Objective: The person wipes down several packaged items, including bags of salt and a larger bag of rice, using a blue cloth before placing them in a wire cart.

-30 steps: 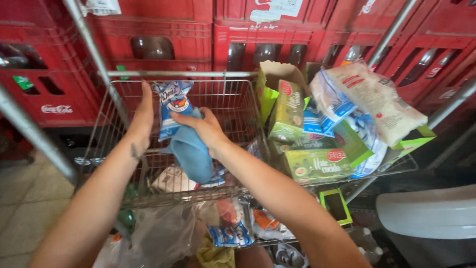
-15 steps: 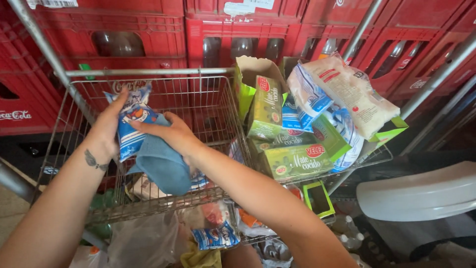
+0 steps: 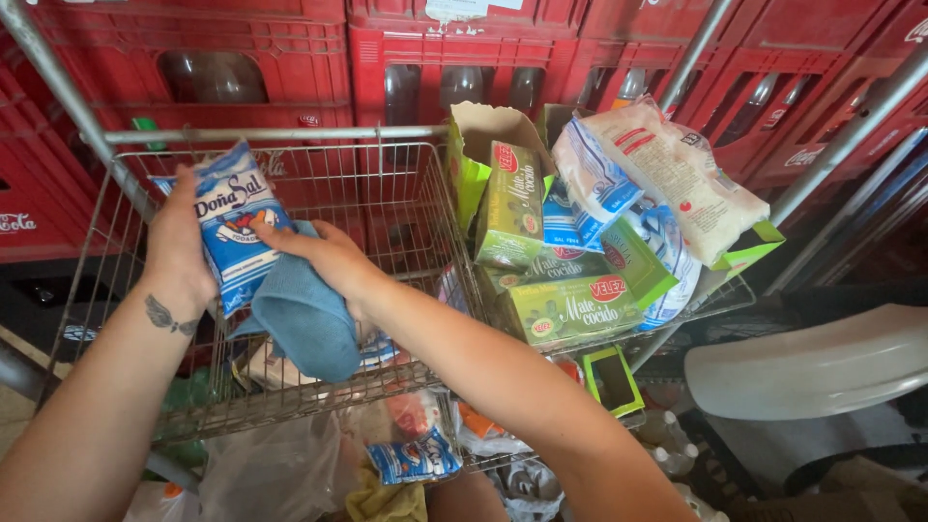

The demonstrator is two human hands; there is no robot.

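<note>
The blue-and-white salt packet (image 3: 230,224) stands upright above the wire basket (image 3: 406,193), well over its left half. My left hand (image 3: 179,246) grips the packet's left edge from behind; my right hand (image 3: 329,256) presses a folded blue cloth (image 3: 304,319) against its lower right face. Risk noted: the hold is at one edge only, so firm wiping could twist the packet loose and drop it onto the packets lying below. To the right, green tea boxes (image 3: 570,304) and a white bag (image 3: 677,174) are stacked leaning; a knock from my elbow could topple them. Red crates (image 3: 290,58) stand behind.
</note>
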